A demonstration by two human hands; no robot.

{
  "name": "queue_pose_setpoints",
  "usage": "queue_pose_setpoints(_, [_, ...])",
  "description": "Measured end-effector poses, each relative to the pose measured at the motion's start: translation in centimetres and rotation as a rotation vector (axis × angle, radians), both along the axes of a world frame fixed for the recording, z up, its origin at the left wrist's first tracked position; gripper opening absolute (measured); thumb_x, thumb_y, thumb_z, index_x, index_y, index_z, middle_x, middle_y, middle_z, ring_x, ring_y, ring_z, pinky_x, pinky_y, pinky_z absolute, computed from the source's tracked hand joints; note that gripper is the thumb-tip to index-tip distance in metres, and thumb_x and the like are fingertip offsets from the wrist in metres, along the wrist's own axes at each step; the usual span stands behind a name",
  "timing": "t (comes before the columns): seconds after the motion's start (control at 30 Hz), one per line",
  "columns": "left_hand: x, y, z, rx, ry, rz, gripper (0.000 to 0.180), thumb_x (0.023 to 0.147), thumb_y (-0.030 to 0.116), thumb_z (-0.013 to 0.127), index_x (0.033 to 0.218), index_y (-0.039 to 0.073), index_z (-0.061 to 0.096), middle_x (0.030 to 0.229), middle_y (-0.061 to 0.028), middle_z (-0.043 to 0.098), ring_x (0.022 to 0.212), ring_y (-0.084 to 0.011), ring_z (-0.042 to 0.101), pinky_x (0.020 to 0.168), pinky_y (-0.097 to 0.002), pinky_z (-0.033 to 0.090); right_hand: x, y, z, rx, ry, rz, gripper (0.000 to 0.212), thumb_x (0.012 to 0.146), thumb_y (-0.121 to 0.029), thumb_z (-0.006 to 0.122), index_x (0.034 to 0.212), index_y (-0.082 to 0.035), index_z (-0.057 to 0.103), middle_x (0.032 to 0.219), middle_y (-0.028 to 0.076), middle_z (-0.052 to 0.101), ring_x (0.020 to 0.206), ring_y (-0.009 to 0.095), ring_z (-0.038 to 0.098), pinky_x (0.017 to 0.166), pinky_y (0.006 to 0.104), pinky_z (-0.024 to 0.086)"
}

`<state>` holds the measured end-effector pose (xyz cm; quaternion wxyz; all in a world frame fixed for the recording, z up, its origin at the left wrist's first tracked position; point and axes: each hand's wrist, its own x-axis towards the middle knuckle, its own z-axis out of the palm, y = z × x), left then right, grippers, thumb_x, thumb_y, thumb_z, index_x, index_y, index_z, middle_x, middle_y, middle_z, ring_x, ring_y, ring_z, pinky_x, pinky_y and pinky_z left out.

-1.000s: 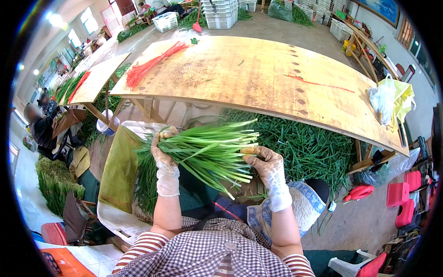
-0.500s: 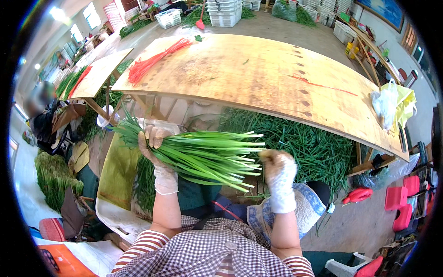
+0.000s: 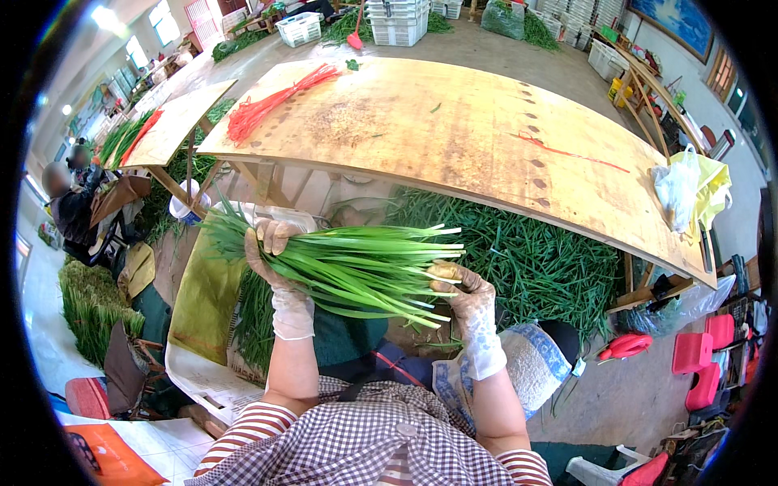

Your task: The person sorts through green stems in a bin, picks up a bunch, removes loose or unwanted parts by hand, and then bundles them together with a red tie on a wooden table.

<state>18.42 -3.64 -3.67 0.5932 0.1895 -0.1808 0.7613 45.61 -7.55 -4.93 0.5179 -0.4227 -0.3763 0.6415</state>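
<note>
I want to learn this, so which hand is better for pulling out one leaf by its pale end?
Probably the right: the right grip is at the pale ends, while the left grip is busy, wrapped around the green bunch nearer its other end.

The long, pale wooden tabletop (image 3: 421, 130) is showing scuffed, stained patches; the long-leaved green bundle (image 3: 356, 263) is gleaming, smooth and glossy! The blue-and-white cloth (image 3: 527, 366) is looking matt; thin red strands (image 3: 275, 105) are shining, plastic perhaps, too fine to tell.
</note>
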Motion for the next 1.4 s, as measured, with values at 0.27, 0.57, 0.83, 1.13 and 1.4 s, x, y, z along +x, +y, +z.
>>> queue_pose_setpoints(0.27, [0.1,0.0,0.0,-0.063,-0.035,0.049,0.023,0.089,0.017,0.051,0.069,0.01,0.041,0.058,0.0018,0.037,0.058,-0.0109,0.037,0.065,-0.0252,0.04,-2.1,-0.2,-1.5,-0.035,0.116,-0.063,0.039,0.074,0.003,0.066,0.112,-0.002,0.058,0.098,0.009,0.065,0.084,0.015,0.062,0.078,0.0261,0.05])
queue_pose_setpoints(0.57, [0.4,0.0,0.6,-0.113,-0.039,0.047,0.023,0.089,0.016,0.052,0.07,0.009,0.041,0.058,0.0007,0.036,0.054,-0.0118,0.036,0.063,-0.025,0.039,-0.8,0.6,-3.1,0.679,-0.685,-0.081,0.057,0.076,-0.013,0.068,0.126,-0.005,0.042,0.115,0.012,0.053,0.102,0.019,0.053,0.085,0.03,0.045])
queue_pose_setpoints(0.83, [-1.1,-0.1,0.5,-0.07,-0.045,0.026,0.023,0.089,0.015,0.051,0.07,0.011,0.039,0.06,0.0019,0.035,0.056,-0.0112,0.036,0.065,-0.0257,0.04,4.2,0.6,0.3,0.513,-0.11,-0.045,0.029,0.093,-0.029,0.045,0.113,-0.01,0.053,0.101,0.003,0.057,0.091,0.013,0.053,0.088,0.0394,0.044])
queue_pose_setpoints(1.13, [-1.0,-0.8,1.6,0.042,0.01,-0.061,0.027,0.088,0.018,0.052,0.067,0.013,0.037,0.062,0.0014,0.037,0.059,-0.0101,0.04,0.071,-0.0263,0.042,11.6,2.5,-1.6,0.182,0.074,-0.562,0.025,0.083,-0.029,0.063,0.091,-0.004,0.064,0.082,0.008,0.066,0.069,0.015,0.063,0.067,0.0289,0.054])
queue_pose_setpoints(1.4, [-1.5,-1.3,1.6,0.042,-0.014,-0.049,0.029,0.089,0.022,0.052,0.066,0.015,0.036,0.06,0.0044,0.036,0.059,-0.0089,0.04,0.07,-0.0282,0.043,12.0,2.0,-1.0,0.119,0.001,-0.413,0.026,0.083,-0.016,0.063,0.104,-0.002,0.063,0.086,0.006,0.066,0.071,0.01,0.061,0.067,0.0208,0.049])
